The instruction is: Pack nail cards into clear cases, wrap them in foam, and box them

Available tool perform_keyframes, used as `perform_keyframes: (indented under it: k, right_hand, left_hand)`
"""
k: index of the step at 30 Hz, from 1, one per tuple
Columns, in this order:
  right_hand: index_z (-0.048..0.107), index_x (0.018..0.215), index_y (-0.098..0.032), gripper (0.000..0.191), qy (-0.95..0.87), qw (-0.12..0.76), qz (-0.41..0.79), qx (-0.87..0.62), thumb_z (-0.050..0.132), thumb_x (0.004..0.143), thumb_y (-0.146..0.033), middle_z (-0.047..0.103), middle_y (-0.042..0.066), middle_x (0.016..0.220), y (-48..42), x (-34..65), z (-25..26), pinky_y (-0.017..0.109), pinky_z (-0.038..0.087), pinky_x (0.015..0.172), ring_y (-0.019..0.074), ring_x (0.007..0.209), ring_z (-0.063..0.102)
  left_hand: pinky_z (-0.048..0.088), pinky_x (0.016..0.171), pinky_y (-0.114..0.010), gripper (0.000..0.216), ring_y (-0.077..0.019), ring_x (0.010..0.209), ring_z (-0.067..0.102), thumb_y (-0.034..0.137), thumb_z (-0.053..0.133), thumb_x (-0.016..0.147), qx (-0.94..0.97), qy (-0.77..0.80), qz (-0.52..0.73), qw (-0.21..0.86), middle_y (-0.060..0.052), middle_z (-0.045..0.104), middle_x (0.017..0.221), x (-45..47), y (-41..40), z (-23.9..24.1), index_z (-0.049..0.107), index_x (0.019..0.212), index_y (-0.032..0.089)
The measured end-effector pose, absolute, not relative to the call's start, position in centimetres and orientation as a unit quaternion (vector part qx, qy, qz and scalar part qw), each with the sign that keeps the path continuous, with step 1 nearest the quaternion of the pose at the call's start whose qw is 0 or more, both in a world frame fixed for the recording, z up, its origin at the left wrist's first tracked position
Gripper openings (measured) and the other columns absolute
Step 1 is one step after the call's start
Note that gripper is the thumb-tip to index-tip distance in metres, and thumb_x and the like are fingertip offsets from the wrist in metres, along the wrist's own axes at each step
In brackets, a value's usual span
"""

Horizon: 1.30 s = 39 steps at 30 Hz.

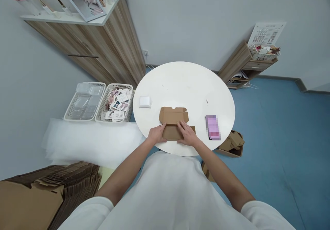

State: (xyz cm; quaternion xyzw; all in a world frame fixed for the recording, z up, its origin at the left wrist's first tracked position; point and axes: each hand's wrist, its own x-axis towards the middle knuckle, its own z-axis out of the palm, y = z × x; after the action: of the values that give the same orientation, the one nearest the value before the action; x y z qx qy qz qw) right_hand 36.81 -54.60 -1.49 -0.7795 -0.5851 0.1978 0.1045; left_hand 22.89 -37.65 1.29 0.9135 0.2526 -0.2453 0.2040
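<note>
A brown cardboard box (172, 133), part folded, lies at the near side of the round white table (185, 82). Its lid panel with side flaps stands away from me, and one flap sticks out at the right. My left hand (156, 134) grips the box's left side, with the thumb along the inner edge. Over the right side lies my right hand (187, 134), its fingers bent onto the cardboard and gripping it. To the left on the table is a small white stack (145, 102), and a phone (212, 127), blurred out, lies to the right.
Left of the table stand a basket of printed cards (117, 103) and a basket of clear plastic cases (85, 101). White packing sheets (92, 140) and a stack of flat cardboard (74, 185) lie nearer. A carton of cardboard pieces (233, 142) sits on the floor at right.
</note>
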Motion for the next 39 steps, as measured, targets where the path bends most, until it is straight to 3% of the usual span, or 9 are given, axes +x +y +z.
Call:
perform_keyframes:
  k: [5, 8, 11, 17, 22, 26, 29, 34, 39]
  right_hand:
    - [0.016, 0.136, -0.016, 0.068, -0.397, 0.26, 0.193, -0.859, 0.045, 0.076, -0.027, 0.029, 0.014, 0.137, -56.7, 38.1, -1.3, 0.042, 0.032, 0.098, 0.024, 0.125, 0.03]
    - [0.026, 0.132, -0.015, 0.06, -0.284, 0.319, 0.3, -0.853, 0.039, 0.073, -0.016, 0.05, 0.012, 0.12, -56.8, 37.9, -2.1, 0.034, 0.042, 0.089, 0.0182, 0.105, 0.051]
    - [0.036, 0.125, -0.017, 0.054, -0.261, 0.36, 0.377, -0.812, 0.037, 0.071, -0.01, 0.057, 0.007, 0.108, -55.7, 37.2, -2.5, 0.03, 0.046, 0.083, 0.0146, 0.093, 0.058]
    - [0.046, 0.117, -0.022, 0.05, -0.335, 0.32, 0.31, -0.83, 0.037, 0.07, -0.01, 0.059, 0.004, 0.1, -55.4, 37.1, -1.5, 0.032, 0.046, 0.079, 0.0173, 0.09, 0.056]
    - [0.043, 0.123, -0.017, 0.048, -0.242, 0.313, 0.199, -0.897, 0.041, 0.075, -0.025, 0.046, 0.011, 0.122, -58.4, 38.6, -2.3, 0.041, 0.038, 0.091, 0.025, 0.111, 0.044]
    - [0.032, 0.131, -0.015, 0.061, -0.122, 0.384, 0.287, -0.869, 0.046, 0.076, -0.038, 0.05, 0.013, 0.119, -59.7, 38.8, -3.5, 0.037, 0.046, 0.08, 0.0238, 0.101, 0.053]
    - [0.041, 0.124, -0.018, 0.052, -0.142, 0.422, 0.361, -0.819, 0.045, 0.076, -0.038, 0.054, 0.009, 0.115, -59.4, 38.3, -3.6, 0.033, 0.047, 0.08, 0.0204, 0.099, 0.055]
    - [0.039, 0.126, -0.019, 0.063, -0.124, 0.427, 0.313, -0.839, 0.056, 0.067, -0.037, 0.044, 0.011, 0.126, -58.4, 37.6, -3.3, 0.037, 0.046, 0.081, 0.024, 0.106, 0.05]
    - [0.032, 0.129, -0.016, 0.067, -0.1, 0.422, 0.373, -0.821, 0.054, 0.067, -0.026, 0.059, 0.01, 0.107, -58.2, 38.2, -3.4, 0.034, 0.048, 0.075, 0.0196, 0.089, 0.058]
  left_hand:
    - [0.039, 0.075, -0.035, 0.108, -0.03, 0.094, 0.056, 0.048, 0.07, 0.051, 0.913, 0.248, -0.244, 0.211, -0.009, 0.056, 0.104, 22.8, -37.6, 1.2, 0.006, 0.135, 0.029]
    - [0.039, 0.074, -0.034, 0.109, -0.0295, 0.093, 0.056, 0.049, 0.07, 0.051, 0.913, 0.25, -0.244, 0.213, -0.009, 0.056, 0.103, 22.8, -37.6, 1.0, 0.004, 0.136, 0.029]
    - [0.039, 0.071, -0.032, 0.11, -0.0286, 0.091, 0.056, 0.049, 0.07, 0.051, 0.914, 0.248, -0.238, 0.214, -0.009, 0.056, 0.103, 23.0, -37.8, 0.7, 0.003, 0.136, 0.027]
    - [0.039, 0.07, -0.032, 0.111, -0.0285, 0.091, 0.056, 0.049, 0.07, 0.051, 0.909, 0.262, -0.238, 0.218, -0.009, 0.056, 0.104, 23.4, -37.9, 0.5, 0.002, 0.136, 0.027]
    - [0.038, 0.071, -0.032, 0.111, -0.0288, 0.093, 0.056, 0.049, 0.07, 0.052, 0.905, 0.264, -0.238, 0.233, -0.009, 0.057, 0.103, 23.5, -37.7, 0.7, 0.001, 0.136, 0.027]
    - [0.038, 0.072, -0.031, 0.112, -0.0282, 0.093, 0.056, 0.048, 0.071, 0.051, 0.9, 0.269, -0.242, 0.242, -0.008, 0.056, 0.105, 23.6, -37.7, 0.8, 0.001, 0.136, 0.028]
    - [0.038, 0.071, -0.03, 0.112, -0.028, 0.093, 0.055, 0.049, 0.071, 0.051, 0.901, 0.266, -0.24, 0.244, -0.009, 0.055, 0.105, 23.6, -37.6, 0.8, 0.001, 0.136, 0.028]
    - [0.038, 0.071, -0.031, 0.112, -0.0283, 0.093, 0.055, 0.05, 0.071, 0.05, 0.899, 0.267, -0.239, 0.252, -0.008, 0.055, 0.105, 23.5, -37.6, 0.7, 0.001, 0.136, 0.028]
    - [0.038, 0.074, -0.031, 0.112, -0.0284, 0.096, 0.054, 0.047, 0.072, 0.05, 0.892, 0.275, -0.244, 0.263, -0.009, 0.054, 0.108, 23.4, -37.6, 0.6, 0.001, 0.135, 0.03]
